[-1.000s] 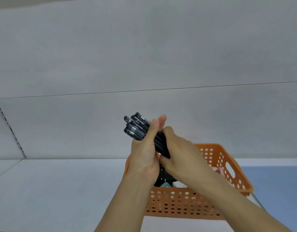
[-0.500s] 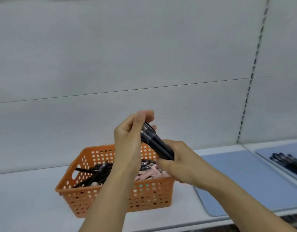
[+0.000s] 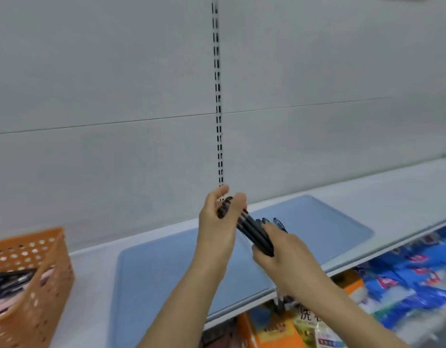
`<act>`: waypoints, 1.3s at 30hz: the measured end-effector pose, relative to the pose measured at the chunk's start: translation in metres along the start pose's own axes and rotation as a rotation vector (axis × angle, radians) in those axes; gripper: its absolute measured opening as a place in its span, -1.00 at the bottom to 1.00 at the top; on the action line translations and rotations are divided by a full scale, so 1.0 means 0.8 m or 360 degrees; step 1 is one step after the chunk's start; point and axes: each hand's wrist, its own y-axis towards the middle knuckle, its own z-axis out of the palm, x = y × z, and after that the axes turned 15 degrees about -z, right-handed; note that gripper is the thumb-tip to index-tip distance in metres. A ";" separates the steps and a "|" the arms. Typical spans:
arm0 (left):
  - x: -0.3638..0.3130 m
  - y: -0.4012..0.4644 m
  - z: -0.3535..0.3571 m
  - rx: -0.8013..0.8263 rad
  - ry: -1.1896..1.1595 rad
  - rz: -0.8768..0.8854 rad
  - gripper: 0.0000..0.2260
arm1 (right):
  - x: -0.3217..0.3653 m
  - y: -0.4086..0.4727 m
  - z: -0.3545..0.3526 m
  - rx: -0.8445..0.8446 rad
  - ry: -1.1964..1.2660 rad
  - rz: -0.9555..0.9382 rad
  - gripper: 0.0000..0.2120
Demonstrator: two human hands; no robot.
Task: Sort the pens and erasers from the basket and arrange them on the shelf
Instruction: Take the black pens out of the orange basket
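A bundle of black pens (image 3: 252, 231) is held between both hands above the white shelf (image 3: 402, 187). My left hand (image 3: 218, 227) grips the upper end of the bundle, fingers and thumb curled round it. My right hand (image 3: 284, 257) grips the lower end. A few more dark pens (image 3: 277, 222) lie on the right blue mat (image 3: 324, 227), mostly hidden behind my right hand. The orange perforated basket (image 3: 41, 285) stands at the far left of the shelf with black pens and pink erasers inside.
A second blue mat (image 3: 154, 277) lies on the shelf under my left forearm. A slotted upright (image 3: 218, 96) runs down the grey back wall. Below the shelf edge are blue and orange packaged goods (image 3: 405, 280).
The view has swung right: the basket has slid from the centre to the far left edge. Both hands carried the pen bundle rightward, over the blue mats.
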 end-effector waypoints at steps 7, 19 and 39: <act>0.100 0.027 0.045 0.0248 0.1980 0.0044 -0.45 | -0.186 0.026 -0.018 0.0126 -0.0200 0.0639 -0.62; 0.118 0.033 0.045 0.0165 0.2222 0.0091 -0.40 | -0.185 0.031 0.013 0.0242 -0.0932 0.0394 -0.53; -0.007 -0.125 -0.303 -0.1349 0.2466 0.0466 -0.57 | 0.108 0.096 0.136 -0.0099 0.0005 -0.0585 -0.65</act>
